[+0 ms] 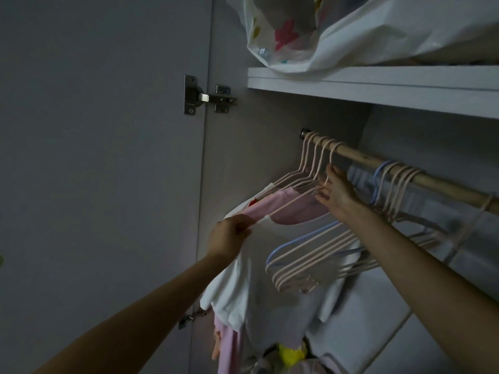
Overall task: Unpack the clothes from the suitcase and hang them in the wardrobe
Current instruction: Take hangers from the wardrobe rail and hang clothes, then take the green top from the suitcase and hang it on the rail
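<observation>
Wardrobe door [102, 157] is standing open on the left, and the shelf [378, 87] above is carrying a big flowered plastic bag [351, 31] that is hanging a little over the edge. Under the shelf, the wooden rail [378, 163] is holding two bunches of hangers. The bare hangers [310, 263] on the right are leaning low, just beside the right arm, so a bump from that arm could be knocking them off the rail.

The white shirt with the pink collar [270, 252] is hanging at the left end of the rail, near the wardrobe wall, on a pink hanger [318, 171]. The left hand [229, 238] is pinching the shirt's shoulder. The right hand [337, 193] is gripping the neck of the hanger, just below its hook.

I think the shirt is being set straight. If the left hand is pulling too hard, the shirt could be sliding off the thin hanger and falling on the clothes below. If the right hand is lifting, the hook could be slipping off the rail. The hooks are sitting close together, so one could be catching on the next. The room is dim, so small things are hard to see.
</observation>
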